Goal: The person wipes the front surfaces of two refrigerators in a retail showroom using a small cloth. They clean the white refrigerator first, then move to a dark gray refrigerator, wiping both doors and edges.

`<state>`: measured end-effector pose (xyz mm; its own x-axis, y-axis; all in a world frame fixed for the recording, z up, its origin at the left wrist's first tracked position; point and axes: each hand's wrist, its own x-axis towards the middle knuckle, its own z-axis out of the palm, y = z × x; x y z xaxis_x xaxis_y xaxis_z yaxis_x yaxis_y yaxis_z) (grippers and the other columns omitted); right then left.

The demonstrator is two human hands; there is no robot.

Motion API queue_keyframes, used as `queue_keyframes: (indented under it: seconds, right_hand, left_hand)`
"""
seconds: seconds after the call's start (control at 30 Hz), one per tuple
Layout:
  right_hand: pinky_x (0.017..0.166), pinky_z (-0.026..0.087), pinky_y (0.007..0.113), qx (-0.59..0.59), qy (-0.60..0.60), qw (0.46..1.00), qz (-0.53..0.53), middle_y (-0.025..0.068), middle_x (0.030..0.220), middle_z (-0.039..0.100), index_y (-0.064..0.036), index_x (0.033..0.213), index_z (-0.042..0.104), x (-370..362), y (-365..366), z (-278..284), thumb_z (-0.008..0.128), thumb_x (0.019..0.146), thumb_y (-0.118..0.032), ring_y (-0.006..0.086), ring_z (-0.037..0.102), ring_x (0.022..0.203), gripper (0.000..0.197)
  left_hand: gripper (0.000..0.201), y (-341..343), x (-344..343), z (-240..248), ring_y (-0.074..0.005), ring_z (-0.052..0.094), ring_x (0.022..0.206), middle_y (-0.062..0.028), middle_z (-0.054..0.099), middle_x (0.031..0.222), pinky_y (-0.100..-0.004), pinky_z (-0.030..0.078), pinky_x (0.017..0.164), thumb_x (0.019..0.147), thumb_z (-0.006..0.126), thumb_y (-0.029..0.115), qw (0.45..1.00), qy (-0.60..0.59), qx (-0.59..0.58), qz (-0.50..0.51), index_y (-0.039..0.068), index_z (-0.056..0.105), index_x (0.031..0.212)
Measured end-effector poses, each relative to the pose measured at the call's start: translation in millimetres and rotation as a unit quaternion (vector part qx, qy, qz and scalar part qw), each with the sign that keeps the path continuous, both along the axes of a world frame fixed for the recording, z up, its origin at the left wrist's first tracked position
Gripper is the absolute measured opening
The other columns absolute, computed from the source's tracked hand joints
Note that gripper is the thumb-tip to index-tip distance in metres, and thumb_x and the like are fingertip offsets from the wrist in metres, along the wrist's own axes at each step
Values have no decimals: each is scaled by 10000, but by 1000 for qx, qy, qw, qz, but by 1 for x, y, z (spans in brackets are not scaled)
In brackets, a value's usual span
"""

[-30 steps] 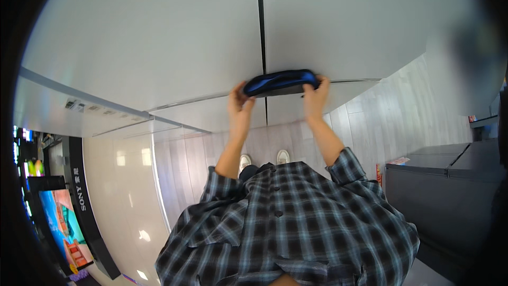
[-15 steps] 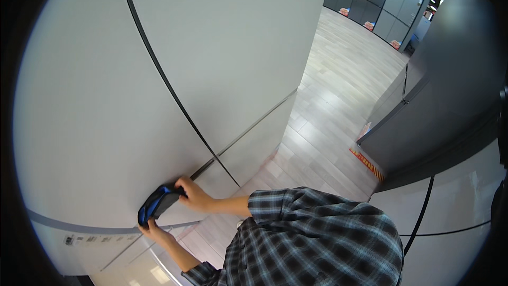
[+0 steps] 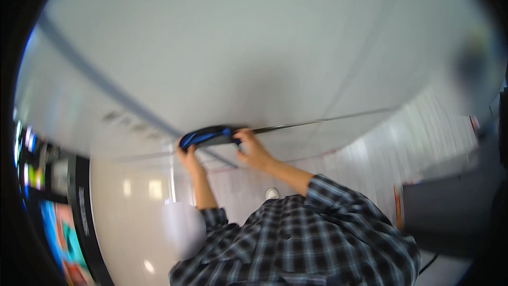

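I hold a curved black-and-blue object (image 3: 206, 136), like a padded band or pouch, in front of a large pale, smooth appliance front (image 3: 254, 32). Its exact kind does not show. My left hand (image 3: 190, 160) grips its left end from below, fingers closed on the rim. At the opposite end, my right hand (image 3: 253, 150) has its thumb and fingers around the edge. Just right of that hand runs a dark horizontal gap (image 3: 286, 126) in the appliance front. Motion blurs the picture somewhat.
At the lower left stands a bright screen display (image 3: 66, 235) with a black frame, beside glossy beige floor tiles (image 3: 127, 212). Greyish wood-look floor (image 3: 370, 151) lies to the right. A dark grey appliance (image 3: 450, 201) stands at the right. A white shoe (image 3: 272, 193) shows below me.
My view has swung left, bringing in the screen display; the far row of dark cabinets has left the view. Both hands still hold the black-and-blue object, now more level.
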<state>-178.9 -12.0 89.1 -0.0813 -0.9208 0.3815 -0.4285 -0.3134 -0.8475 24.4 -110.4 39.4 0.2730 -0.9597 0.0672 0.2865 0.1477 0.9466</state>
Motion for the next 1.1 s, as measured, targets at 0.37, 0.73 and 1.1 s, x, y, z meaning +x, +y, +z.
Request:
queue_keyframes:
  seconds: [0.37,0.73,1.1]
  right_hand:
    - [956,401,363,-11,-58,998,-10,170,1176,483,2,1119,481,12,5,26,600,733,-55,312,487,1111,408]
    - [1048,317,396,-154,-102,982,22,172,1387,389,6,1270,428,1,12,100,571,791,-49,287,388,1279,502]
    - [1072,279,417,-245,-7,967,-73,197,1409,342,18,1313,389,5,0,88,570,786,-82,325,346,1296,566]
  left_hand:
    - [521,22,-14,68,-84,366,770,25,347,841,-201,351,705,781,592,-17,1000,-14,-20,-9,36,462,1283]
    - [644,32,-20,154,-184,405,1230,-102,425,1319,-300,265,1067,781,572,0,969,-3,-238,-64,16,351,1386]
    - [784,48,-44,152,-268,240,1379,-163,286,1474,-357,175,1120,760,588,-9,942,-140,-281,-120,32,215,1448]
